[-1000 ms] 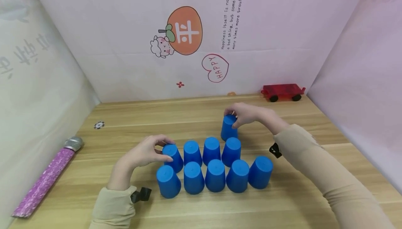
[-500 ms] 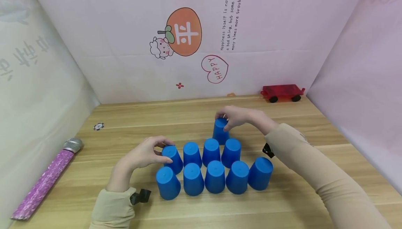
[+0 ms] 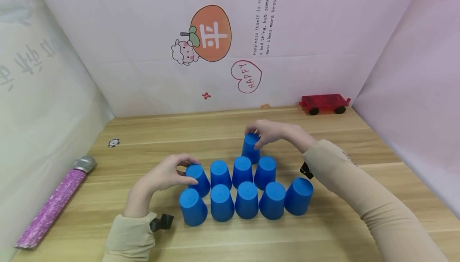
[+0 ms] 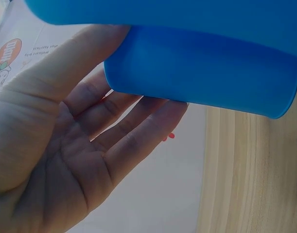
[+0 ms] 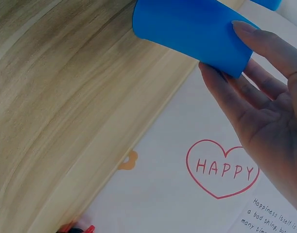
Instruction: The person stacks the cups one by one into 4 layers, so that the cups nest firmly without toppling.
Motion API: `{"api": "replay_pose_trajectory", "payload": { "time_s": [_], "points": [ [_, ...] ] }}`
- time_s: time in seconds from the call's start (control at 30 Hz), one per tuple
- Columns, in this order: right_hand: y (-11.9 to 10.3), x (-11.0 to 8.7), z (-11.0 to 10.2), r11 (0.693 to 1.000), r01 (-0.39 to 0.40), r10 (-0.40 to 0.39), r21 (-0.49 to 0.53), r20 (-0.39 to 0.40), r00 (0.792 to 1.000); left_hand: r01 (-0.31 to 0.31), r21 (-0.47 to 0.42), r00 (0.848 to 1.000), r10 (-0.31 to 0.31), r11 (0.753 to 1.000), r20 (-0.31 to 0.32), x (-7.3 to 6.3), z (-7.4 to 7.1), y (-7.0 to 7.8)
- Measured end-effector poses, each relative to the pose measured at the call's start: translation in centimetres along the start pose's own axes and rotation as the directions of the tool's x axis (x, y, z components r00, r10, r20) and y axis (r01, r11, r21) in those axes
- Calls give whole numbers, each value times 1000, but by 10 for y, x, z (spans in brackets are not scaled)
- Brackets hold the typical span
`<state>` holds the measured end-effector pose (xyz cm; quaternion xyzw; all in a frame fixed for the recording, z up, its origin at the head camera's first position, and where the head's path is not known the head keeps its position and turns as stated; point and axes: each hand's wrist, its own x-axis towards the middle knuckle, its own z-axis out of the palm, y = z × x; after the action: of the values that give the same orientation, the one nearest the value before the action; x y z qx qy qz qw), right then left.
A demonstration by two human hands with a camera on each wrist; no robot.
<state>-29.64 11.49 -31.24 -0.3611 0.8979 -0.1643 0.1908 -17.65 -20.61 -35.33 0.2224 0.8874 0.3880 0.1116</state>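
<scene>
On the table (image 3: 230, 246) — cups (image 3: 247, 200) vertical, mouth-down.

In the head view, the near row of 5 blue cups (image 3: 246, 202) hides lower parts of the middle row of 4 cups (image 3: 242, 172), which partly covers the base of the far cup (image 3: 249, 152); whether that base touches the table (image 3: 151, 130) cannot be told. The mark on the chip (image 3: 114, 143) is too small to read. The right sleeve (image 3: 359, 192) and far-wall lettering (image 3: 267, 18) run off the edges. The right wrist view cuts off the red cart (image 5: 76, 230).
</scene>
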Motion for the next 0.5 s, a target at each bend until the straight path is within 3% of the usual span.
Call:
{"api": "replay_pose_trajectory", "payload": {
  "time_s": [0.2,0.5],
  "points": [
    [6,-8,-5,998,-19,17,53,27,999,6,10,1000,-6,1000,2,0,0,1],
    [20,-27,-8,996,-43,44,85,-13,999,1,23,1000,-1,1000,6,-2,0,4]
  ]
}}
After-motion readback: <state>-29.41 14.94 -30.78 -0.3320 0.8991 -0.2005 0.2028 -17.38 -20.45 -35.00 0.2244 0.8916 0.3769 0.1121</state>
